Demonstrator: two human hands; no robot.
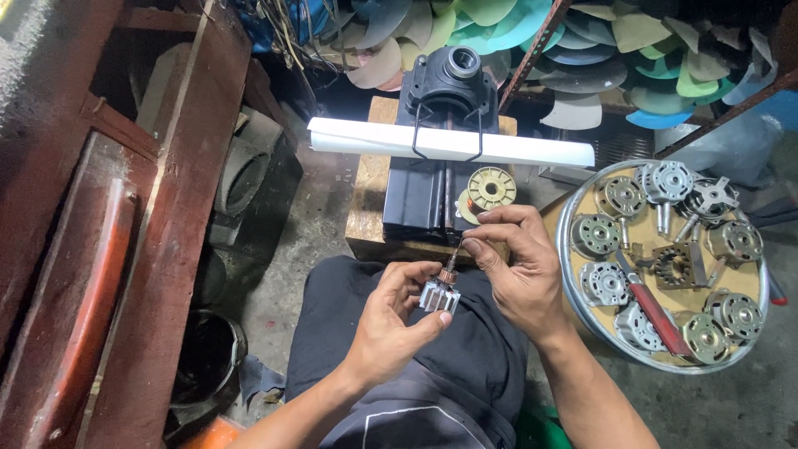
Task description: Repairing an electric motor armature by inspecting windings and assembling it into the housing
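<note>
Dozens of fan blades (598,50), green, cream and blue, hang in overlapping rows along the top, behind a rusty angled rack bar (532,46). Below them a wooden counter (366,208) carries a black machine housing (445,141) with a white tube lamp (515,150) wired across it, and a cream plastic wheel (490,188) lies at the housing's right edge.

To the right stands a round metal tray (568,274), its rim shiny. It holds about ten small fan motors (603,284) set around the inside edge, a dark gear-like part near the middle, and a red-handled tool (657,314) lying diagonally from the centre toward the lower rim.

At the centre, over the person's dark-trousered lap, both hands meet. The left hand (386,324) is curled closed around a small finned metal motor core (439,297), gripping it from below and the left with thumb and fingers. A short shaft with a copper winding (450,273) sticks out of the core, its long axis running up and slightly right, away from the body. The right hand (519,270) comes in from the right, thumb and forefinger pinched narrow on the shaft's upper end. The core thus lies between the two hands, touching both; the left carries it, the right reaches its tip. The tray is just beside the right wrist, nearer that hand than the left.
</note>
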